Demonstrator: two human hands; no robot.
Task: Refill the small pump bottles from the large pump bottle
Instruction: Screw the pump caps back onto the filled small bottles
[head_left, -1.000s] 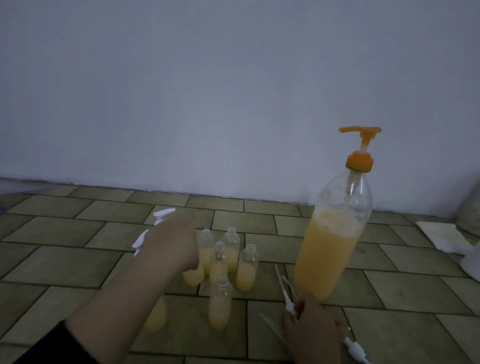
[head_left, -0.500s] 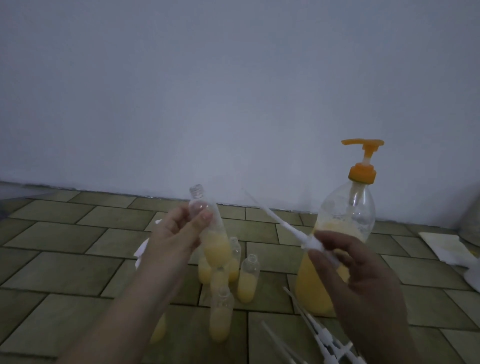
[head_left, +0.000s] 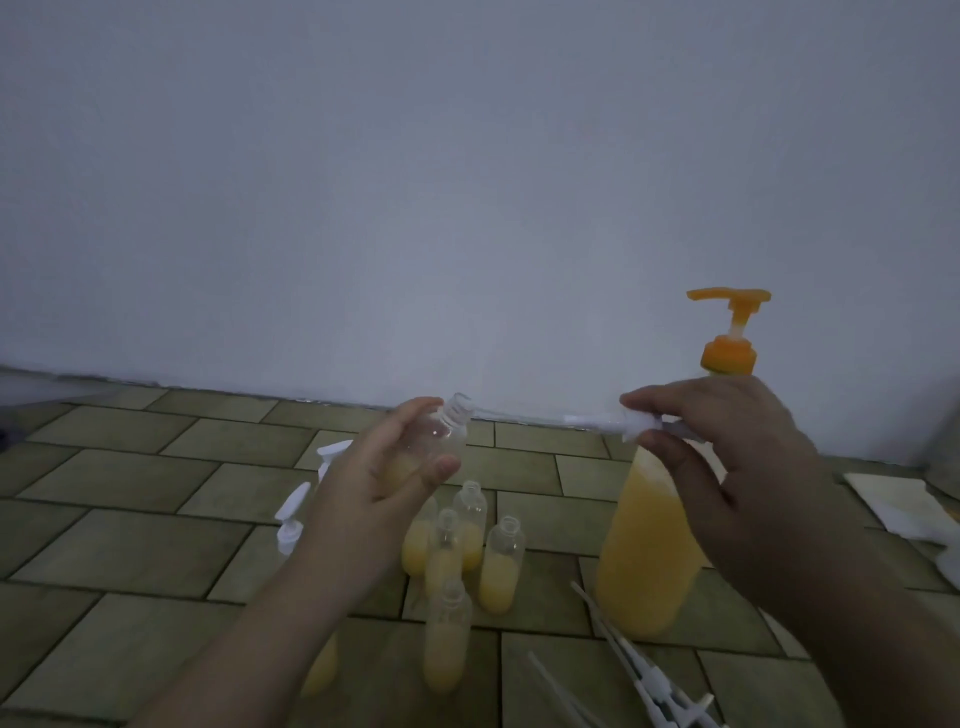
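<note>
My left hand (head_left: 382, 480) holds a small clear bottle (head_left: 441, 434) tilted, mouth toward the right, with yellow liquid in its lower part. My right hand (head_left: 727, 457) pinches a white pump head (head_left: 628, 425) sideways, its thin dip tube pointing left at the bottle's mouth. The large bottle (head_left: 649, 551) of orange-yellow liquid with an orange pump (head_left: 730, 332) stands upright behind my right hand. Several small open bottles (head_left: 501, 564) with yellow liquid stand on the tiled floor below my hands.
Loose white pump heads (head_left: 654, 680) lie on the tiles (head_left: 130, 483) at the lower right. More white pump tops (head_left: 293, 512) show left of my left wrist. A white cloth (head_left: 898, 506) lies at the far right. A pale wall rises behind.
My left hand lifted one small bottle out of the group and tilted it. My right hand picked up a pump head and brought its tube level with the bottle's mouth.
</note>
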